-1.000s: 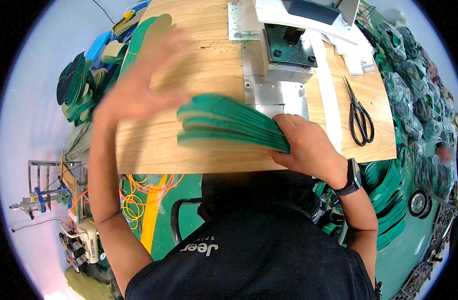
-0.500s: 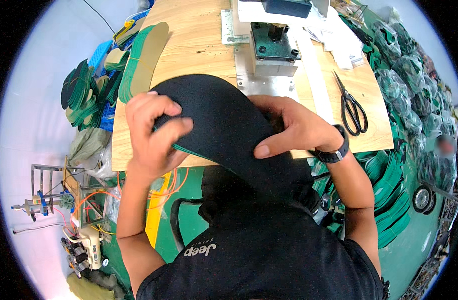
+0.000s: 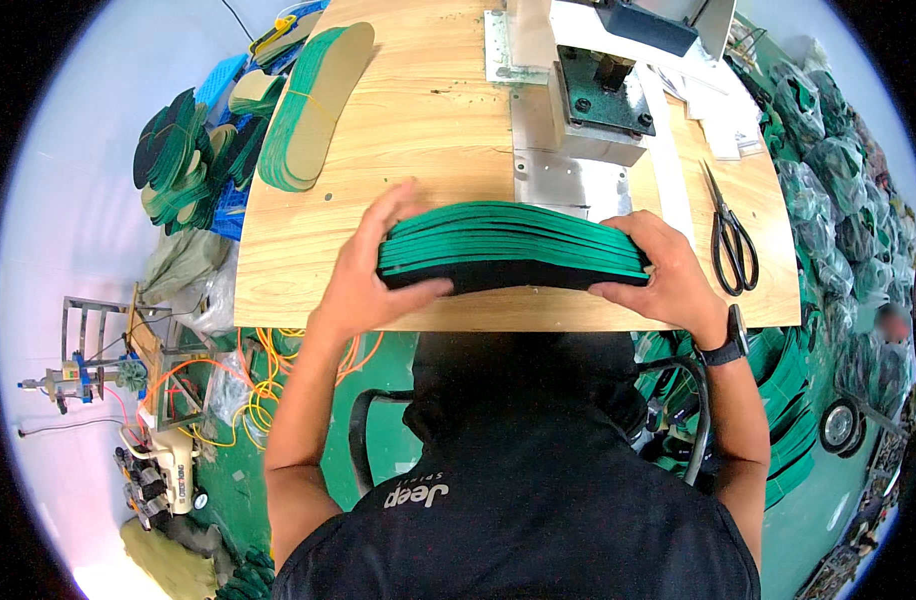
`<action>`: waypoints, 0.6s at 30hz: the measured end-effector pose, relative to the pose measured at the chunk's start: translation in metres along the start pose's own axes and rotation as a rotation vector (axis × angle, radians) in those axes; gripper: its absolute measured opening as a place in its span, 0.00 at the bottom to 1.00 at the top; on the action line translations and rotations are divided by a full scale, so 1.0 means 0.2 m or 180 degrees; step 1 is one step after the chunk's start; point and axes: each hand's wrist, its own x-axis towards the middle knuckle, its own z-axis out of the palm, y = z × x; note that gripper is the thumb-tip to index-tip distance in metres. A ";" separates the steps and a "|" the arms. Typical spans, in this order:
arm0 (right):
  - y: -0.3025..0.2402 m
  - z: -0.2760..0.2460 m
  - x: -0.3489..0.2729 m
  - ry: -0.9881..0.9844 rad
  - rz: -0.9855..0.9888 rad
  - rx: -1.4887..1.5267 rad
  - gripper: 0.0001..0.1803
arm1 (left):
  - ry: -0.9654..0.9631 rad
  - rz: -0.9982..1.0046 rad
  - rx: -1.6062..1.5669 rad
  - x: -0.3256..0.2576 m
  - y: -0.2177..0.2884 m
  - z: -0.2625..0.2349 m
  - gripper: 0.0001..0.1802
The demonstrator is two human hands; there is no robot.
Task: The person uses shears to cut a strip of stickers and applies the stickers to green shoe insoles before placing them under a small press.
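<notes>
Between my two hands is a stack of insoles (image 3: 513, 240), with green layered edges turned up and a black face toward me. My left hand (image 3: 373, 265) grips its left end, thumb on the black side. At the other end my right hand (image 3: 668, 268) holds on, fingers behind and thumb in front. The stack bows slightly and is held over the table's near edge. A second bundle of insoles (image 3: 316, 110), tan on top with green edges and a thin band round it, lies at the table's left.
On the wooden table (image 3: 408, 130) stands a press-like machine with a dark metal block (image 3: 606, 95). Black-handled scissors (image 3: 733, 240) lie at the right, near white papers (image 3: 723, 115). More insoles (image 3: 168, 140) are piled left of the table; bagged bundles (image 3: 843, 190) line the right.
The stack has turned from its broad black face showing to its green edges showing, and is now level between both hands. The view has shifted slightly left.
</notes>
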 end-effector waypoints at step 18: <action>-0.03 0.07 -0.04 0.0318 -0.0345 -0.0199 0.39 | 0.0411 0.0800 0.1292 -0.02 0.03 0.03 0.45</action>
